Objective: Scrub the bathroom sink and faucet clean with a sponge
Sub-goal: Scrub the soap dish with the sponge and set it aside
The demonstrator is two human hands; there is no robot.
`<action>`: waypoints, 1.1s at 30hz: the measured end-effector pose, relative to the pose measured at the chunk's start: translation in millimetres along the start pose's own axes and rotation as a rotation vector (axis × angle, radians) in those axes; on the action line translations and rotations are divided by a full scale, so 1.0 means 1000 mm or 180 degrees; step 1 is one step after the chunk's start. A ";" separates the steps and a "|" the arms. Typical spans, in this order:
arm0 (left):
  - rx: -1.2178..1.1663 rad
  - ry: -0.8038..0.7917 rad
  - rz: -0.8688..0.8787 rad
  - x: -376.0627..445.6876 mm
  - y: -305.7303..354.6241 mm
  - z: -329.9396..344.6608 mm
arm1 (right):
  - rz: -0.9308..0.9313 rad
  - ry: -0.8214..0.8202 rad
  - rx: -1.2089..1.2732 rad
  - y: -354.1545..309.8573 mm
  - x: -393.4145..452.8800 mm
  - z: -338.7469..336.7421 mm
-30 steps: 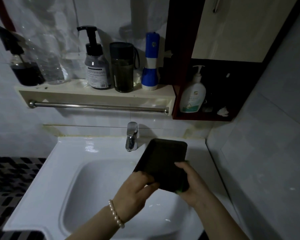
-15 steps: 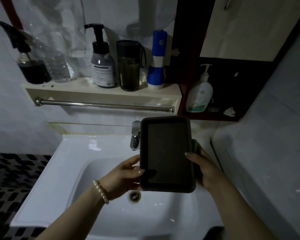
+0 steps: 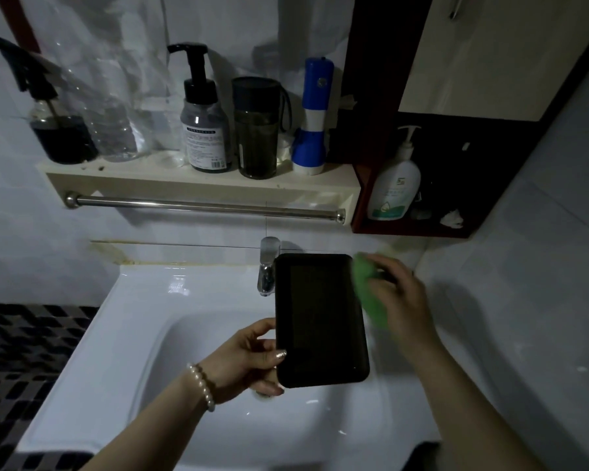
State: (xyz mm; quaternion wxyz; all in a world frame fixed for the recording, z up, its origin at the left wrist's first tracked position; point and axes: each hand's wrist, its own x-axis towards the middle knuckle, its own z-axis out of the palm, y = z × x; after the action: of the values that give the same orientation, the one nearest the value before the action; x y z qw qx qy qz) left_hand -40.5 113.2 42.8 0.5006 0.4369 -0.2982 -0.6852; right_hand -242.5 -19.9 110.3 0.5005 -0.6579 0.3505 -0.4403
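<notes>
A: Where do things stand?

B: The left hand (image 3: 252, 351) grips a dark flat tray (image 3: 320, 321) by its left edge, held over the white sink (image 3: 184, 334) at centre frame. The right hand (image 3: 402, 300), just right of the tray, is closed around the green sponge (image 3: 369, 294).

A: How should this step go?

B: I'd say get the tray out of the way first, so it isn't hovering over the basin, then work the sponge round the bowl and up the faucet (image 3: 267, 266).

A: And the sink itself?

B: Glossy white, wet-looking highlights, with yellowish grime along the back seam, upper left of the faucet. The chrome faucet sits just behind the tray's top-left corner.
</notes>
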 end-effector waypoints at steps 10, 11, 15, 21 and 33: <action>-0.0046 -0.0265 -0.0167 0.005 -0.007 -0.004 | -0.1769 -0.1135 -0.3314 0.010 -0.003 0.036; -0.0120 -0.0219 -0.0128 0.007 -0.009 -0.005 | -0.1706 -0.1146 -0.3267 0.012 -0.006 0.039; -0.0281 0.0017 -0.0055 0.011 -0.016 -0.011 | -0.1428 -0.1496 -0.2926 0.034 -0.037 0.044; -0.0010 0.0251 -0.0477 0.021 -0.038 -0.009 | 0.0186 -0.1715 -0.1952 0.065 -0.070 0.046; -0.0774 0.0956 -0.1092 0.115 -0.085 0.041 | 0.1648 0.1853 0.0482 0.110 -0.074 -0.045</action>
State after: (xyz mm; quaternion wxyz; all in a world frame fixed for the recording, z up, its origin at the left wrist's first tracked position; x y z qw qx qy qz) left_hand -127.3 30.5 -45.5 0.4646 0.5146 -0.0575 -0.7183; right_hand -313.8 3.7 -7.8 0.5218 -0.3566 0.5985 -0.4923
